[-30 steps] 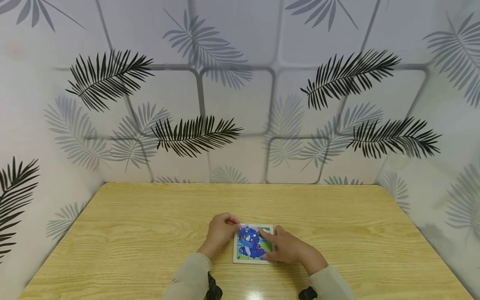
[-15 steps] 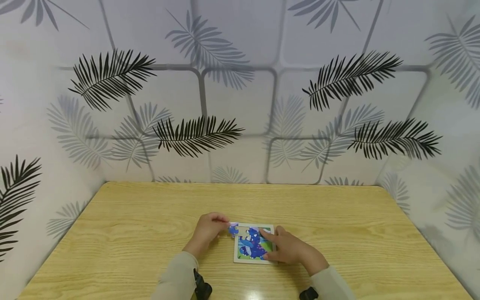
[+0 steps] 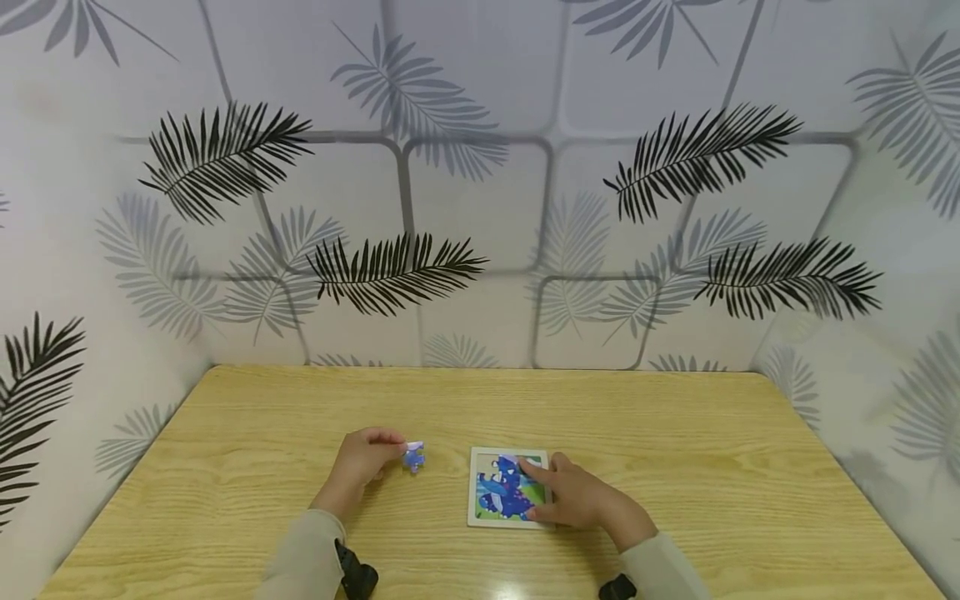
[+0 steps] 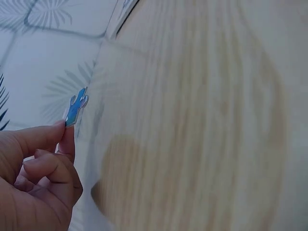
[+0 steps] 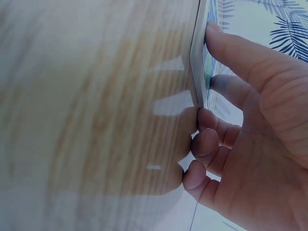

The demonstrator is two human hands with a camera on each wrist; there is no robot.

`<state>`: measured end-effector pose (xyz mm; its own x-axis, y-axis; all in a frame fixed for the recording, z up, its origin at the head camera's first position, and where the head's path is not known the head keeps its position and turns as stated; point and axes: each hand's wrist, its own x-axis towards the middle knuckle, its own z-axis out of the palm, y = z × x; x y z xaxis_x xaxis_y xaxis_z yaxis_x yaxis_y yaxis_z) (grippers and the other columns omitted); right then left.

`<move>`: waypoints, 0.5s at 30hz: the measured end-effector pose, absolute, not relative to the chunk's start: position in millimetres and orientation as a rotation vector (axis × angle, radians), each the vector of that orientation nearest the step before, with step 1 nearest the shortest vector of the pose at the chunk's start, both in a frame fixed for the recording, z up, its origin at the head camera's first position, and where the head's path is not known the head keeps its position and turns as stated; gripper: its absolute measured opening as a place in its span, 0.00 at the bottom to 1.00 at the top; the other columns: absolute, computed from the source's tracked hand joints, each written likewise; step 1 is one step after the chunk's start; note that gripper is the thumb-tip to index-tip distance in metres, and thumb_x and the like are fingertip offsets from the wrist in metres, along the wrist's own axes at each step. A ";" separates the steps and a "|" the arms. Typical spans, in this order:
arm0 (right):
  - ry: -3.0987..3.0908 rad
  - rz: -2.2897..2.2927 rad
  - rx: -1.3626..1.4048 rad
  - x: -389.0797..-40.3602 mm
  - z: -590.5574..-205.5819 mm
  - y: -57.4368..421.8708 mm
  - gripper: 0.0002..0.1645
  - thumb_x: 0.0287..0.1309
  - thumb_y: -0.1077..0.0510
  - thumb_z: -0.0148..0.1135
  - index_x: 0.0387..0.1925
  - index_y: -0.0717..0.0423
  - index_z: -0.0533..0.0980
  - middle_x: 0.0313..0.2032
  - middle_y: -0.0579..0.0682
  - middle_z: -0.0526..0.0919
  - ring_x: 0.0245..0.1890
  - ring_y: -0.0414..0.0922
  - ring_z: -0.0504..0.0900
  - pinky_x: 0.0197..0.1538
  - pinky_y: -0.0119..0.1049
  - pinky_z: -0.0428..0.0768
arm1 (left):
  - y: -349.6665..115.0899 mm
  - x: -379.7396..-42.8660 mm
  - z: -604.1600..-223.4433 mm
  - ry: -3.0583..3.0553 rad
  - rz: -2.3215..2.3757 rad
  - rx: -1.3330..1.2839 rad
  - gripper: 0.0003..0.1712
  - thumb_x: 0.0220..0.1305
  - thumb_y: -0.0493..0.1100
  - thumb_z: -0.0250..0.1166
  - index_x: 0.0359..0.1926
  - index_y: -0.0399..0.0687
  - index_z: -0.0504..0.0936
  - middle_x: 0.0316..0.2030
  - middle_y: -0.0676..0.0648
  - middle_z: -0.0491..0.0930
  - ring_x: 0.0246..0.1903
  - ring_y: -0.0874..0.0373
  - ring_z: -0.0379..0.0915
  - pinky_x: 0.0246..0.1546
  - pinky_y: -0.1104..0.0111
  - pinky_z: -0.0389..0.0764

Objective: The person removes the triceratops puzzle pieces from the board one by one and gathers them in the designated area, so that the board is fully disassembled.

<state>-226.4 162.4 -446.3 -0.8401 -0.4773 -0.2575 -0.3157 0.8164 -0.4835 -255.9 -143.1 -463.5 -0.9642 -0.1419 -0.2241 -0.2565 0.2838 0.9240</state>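
In the head view a small blue and purple jigsaw piece [image 3: 413, 457] is pinched between the thumb and a finger of my left hand [image 3: 358, 467]. The left wrist view shows this piece [image 4: 76, 107] edge-on at the fingertips, with the other fingers curled below. To its right, a square jigsaw puzzle [image 3: 504, 492] in a pale frame lies flat on the table, its upper left corner bare of pieces. My right hand [image 3: 581, 497] holds the puzzle's right side. Its thumb and one finger press the picture, while other fingers curl beside the frame [image 5: 195, 62].
The wood-grain table [image 3: 262, 450] reaches back to a wall [image 3: 480, 208] printed with leaves and rounded lines. Similar walls stand at the left and right sides. Dark straps with small black devices [image 3: 358, 577] sit on both wrists.
My left hand has lifted the jigsaw piece out of the puzzle's upper left corner and carried it left, away from the frame. The right hand has stayed on the puzzle.
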 end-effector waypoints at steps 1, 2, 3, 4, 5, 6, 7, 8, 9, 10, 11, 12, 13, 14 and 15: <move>2.629 -0.607 -0.596 -226.2 -446.3 162.5 0.43 0.55 0.47 0.66 0.69 0.51 0.60 0.34 0.51 0.60 0.30 0.45 0.64 0.36 0.39 0.63 | -147.1 -255.5 -464.3 2.444 1.774 -0.386 0.06 0.58 0.37 0.66 0.36 0.39 0.82 0.32 0.49 0.79 0.29 0.58 0.68 0.26 0.69 0.69; 2.628 -0.605 -0.595 -226.2 -446.4 162.6 0.43 0.55 0.47 0.66 0.69 0.50 0.60 0.34 0.51 0.60 0.30 0.45 0.63 0.36 0.39 0.63 | -150.4 -254.8 -464.4 2.450 1.768 -0.393 0.06 0.58 0.37 0.67 0.36 0.39 0.82 0.33 0.49 0.79 0.29 0.58 0.67 0.26 0.69 0.69; 2.627 -0.606 -0.596 -226.3 -446.6 162.9 0.43 0.55 0.47 0.65 0.70 0.51 0.60 0.34 0.51 0.60 0.30 0.45 0.63 0.36 0.39 0.63 | -153.5 -254.4 -465.1 2.456 1.763 -0.400 0.06 0.57 0.37 0.67 0.36 0.39 0.82 0.33 0.49 0.79 0.29 0.58 0.67 0.26 0.69 0.69; 2.627 -0.607 -0.596 -226.4 -446.8 163.2 0.43 0.55 0.46 0.65 0.70 0.50 0.60 0.34 0.51 0.60 0.30 0.45 0.63 0.36 0.39 0.63 | -156.2 -253.8 -465.4 2.461 1.758 -0.407 0.06 0.57 0.37 0.67 0.36 0.39 0.82 0.33 0.49 0.79 0.28 0.58 0.67 0.25 0.69 0.69; 2.626 -0.609 -0.598 -226.5 -447.1 163.4 0.43 0.55 0.46 0.65 0.70 0.50 0.60 0.34 0.51 0.60 0.30 0.45 0.63 0.36 0.39 0.63 | -158.9 -253.4 -466.1 2.467 1.755 -0.409 0.06 0.57 0.37 0.67 0.36 0.39 0.82 0.33 0.49 0.79 0.28 0.59 0.67 0.25 0.69 0.69; 2.625 -0.612 -0.601 -226.5 -447.3 163.5 0.43 0.55 0.46 0.65 0.70 0.50 0.60 0.34 0.51 0.60 0.30 0.45 0.63 0.35 0.39 0.63 | -161.0 -252.9 -466.5 2.474 1.751 -0.416 0.06 0.57 0.37 0.67 0.36 0.39 0.82 0.33 0.49 0.79 0.28 0.59 0.66 0.25 0.69 0.69; 2.625 -0.613 -0.608 -226.6 -447.8 163.7 0.43 0.55 0.46 0.65 0.70 0.51 0.60 0.34 0.51 0.60 0.30 0.45 0.63 0.35 0.39 0.63 | -163.1 -252.4 -466.8 2.479 1.746 -0.418 0.06 0.57 0.37 0.67 0.35 0.39 0.82 0.33 0.48 0.79 0.27 0.59 0.66 0.25 0.69 0.69; 2.624 -0.616 -0.610 -226.7 -448.1 163.8 0.43 0.55 0.46 0.65 0.70 0.51 0.60 0.34 0.51 0.60 0.30 0.45 0.63 0.35 0.39 0.63 | -164.9 -251.9 -466.7 2.483 1.743 -0.424 0.05 0.57 0.37 0.67 0.35 0.39 0.82 0.33 0.49 0.79 0.27 0.59 0.66 0.24 0.69 0.69; 2.623 -0.618 -0.614 -226.6 -448.2 163.8 0.43 0.55 0.46 0.65 0.70 0.51 0.60 0.34 0.51 0.60 0.30 0.45 0.63 0.35 0.39 0.63 | -166.6 -251.5 -466.9 2.489 1.738 -0.428 0.05 0.57 0.37 0.67 0.35 0.39 0.82 0.33 0.49 0.79 0.27 0.59 0.66 0.24 0.69 0.69; 2.623 -0.620 -0.616 -226.7 -448.4 163.8 0.43 0.55 0.47 0.66 0.70 0.51 0.60 0.34 0.51 0.60 0.30 0.45 0.63 0.35 0.39 0.62 | -168.1 -250.9 -466.5 2.494 1.735 -0.432 0.05 0.57 0.36 0.67 0.35 0.39 0.82 0.33 0.49 0.79 0.27 0.59 0.66 0.24 0.69 0.69; 2.624 -0.617 -0.618 -226.6 -448.5 163.7 0.43 0.55 0.47 0.66 0.70 0.51 0.60 0.34 0.51 0.60 0.30 0.45 0.63 0.35 0.39 0.62 | -169.6 -250.3 -466.3 2.498 1.732 -0.434 0.05 0.57 0.36 0.67 0.35 0.39 0.82 0.33 0.49 0.79 0.26 0.60 0.66 0.24 0.69 0.70; 2.627 -0.612 -0.621 -226.6 -448.8 163.6 0.43 0.55 0.46 0.65 0.70 0.51 0.60 0.34 0.51 0.60 0.30 0.45 0.63 0.35 0.39 0.62 | -170.7 -249.4 -465.6 2.499 1.735 -0.440 0.05 0.57 0.36 0.67 0.35 0.39 0.82 0.32 0.49 0.79 0.25 0.60 0.65 0.24 0.70 0.69; 2.628 -0.610 -0.619 -226.7 -448.8 163.6 0.43 0.55 0.46 0.65 0.69 0.51 0.60 0.34 0.51 0.60 0.30 0.45 0.63 0.35 0.38 0.62 | -171.9 -248.7 -465.2 2.503 1.736 -0.438 0.05 0.57 0.35 0.66 0.35 0.38 0.82 0.31 0.49 0.79 0.25 0.60 0.65 0.23 0.70 0.69; 2.631 -0.603 -0.620 -226.9 -449.2 163.6 0.43 0.56 0.46 0.65 0.70 0.51 0.60 0.34 0.51 0.60 0.30 0.45 0.63 0.35 0.38 0.62 | -173.0 -247.9 -464.7 2.507 1.738 -0.438 0.05 0.57 0.35 0.66 0.35 0.37 0.82 0.30 0.49 0.79 0.24 0.60 0.65 0.23 0.70 0.69; 2.633 -0.598 -0.618 -227.1 -449.4 163.7 0.43 0.56 0.46 0.65 0.70 0.51 0.60 0.34 0.51 0.60 0.30 0.45 0.63 0.35 0.38 0.62 | -173.9 -247.1 -464.0 2.511 1.741 -0.433 0.05 0.57 0.34 0.66 0.35 0.36 0.82 0.29 0.49 0.78 0.23 0.60 0.65 0.23 0.70 0.69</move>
<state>-227.1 163.7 -449.4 -0.8355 -0.4880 -0.2526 -0.3311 0.8139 -0.4774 -247.1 -173.9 -464.0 -0.9592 -0.1967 -0.2030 -0.2591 0.3249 0.9096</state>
